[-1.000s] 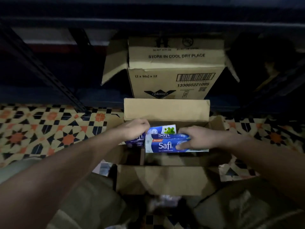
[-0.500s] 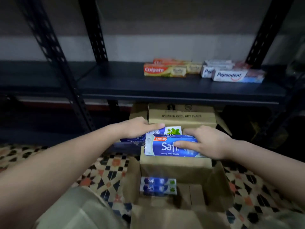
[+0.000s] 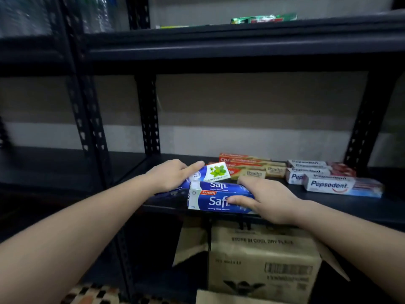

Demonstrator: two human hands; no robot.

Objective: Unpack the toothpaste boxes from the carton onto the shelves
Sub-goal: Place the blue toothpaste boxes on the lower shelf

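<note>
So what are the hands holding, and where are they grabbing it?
Blue Safi toothpaste boxes. The right hand grips the front box's right end; the left hand holds the rear mint-leaf box over its left part.

Right hand [image 3: 265, 199] covers the right ends of the stacked Safi boxes [image 3: 213, 197]. Left hand [image 3: 169, 175] hides most of the double-mint box [image 3: 215, 172]. Lower carton [image 3: 258, 265] print blurred; top-shelf green packs [image 3: 263, 18] illegible.

Safi boxes [image 3: 215, 197] on shelf [image 3: 341, 205], left of Pepsodent boxes [image 3: 333, 183].
</note>
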